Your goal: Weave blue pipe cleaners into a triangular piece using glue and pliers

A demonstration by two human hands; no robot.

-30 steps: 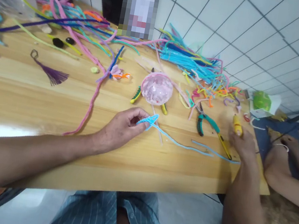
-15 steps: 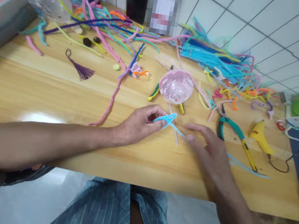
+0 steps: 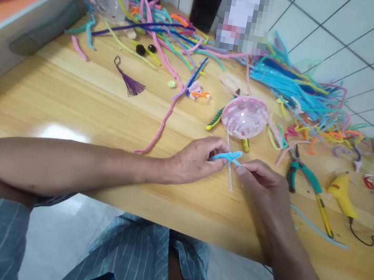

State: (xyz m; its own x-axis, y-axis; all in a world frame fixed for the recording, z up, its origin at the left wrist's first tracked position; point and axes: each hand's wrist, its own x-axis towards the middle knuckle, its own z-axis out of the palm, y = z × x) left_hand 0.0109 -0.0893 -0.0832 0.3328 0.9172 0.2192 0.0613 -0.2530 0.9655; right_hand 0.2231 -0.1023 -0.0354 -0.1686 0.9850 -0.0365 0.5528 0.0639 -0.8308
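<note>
A light blue pipe cleaner (image 3: pixel 230 156), bent into crossing loops, is pinched between the thumb and fingers of my left hand (image 3: pixel 201 158). From the other side, my right hand (image 3: pixel 264 178) grips its right end with thumb and forefinger. Both hands are just above the wooden table, near its front. Below the pipe cleaner, a thin pale stick (image 3: pixel 230 179) lies on the wood. Just beyond my hands sits a clear pink-rimmed plastic bowl (image 3: pixel 245 117), with yellow and green handles showing from under it.
Green and yellow pliers (image 3: pixel 310 178) and a yellow glue gun (image 3: pixel 344 193) lie to the right. A heap of blue pipe cleaners (image 3: pixel 280 81) is at the back. A purple tassel (image 3: pixel 132 83) and a twisted pink pipe cleaner (image 3: pixel 162 128) lie left. A box (image 3: pixel 29 25) stands far left.
My right thumb and forefinger have closed on the free end of the blue pipe cleaner. The view has swung left, so everything appears further right.
</note>
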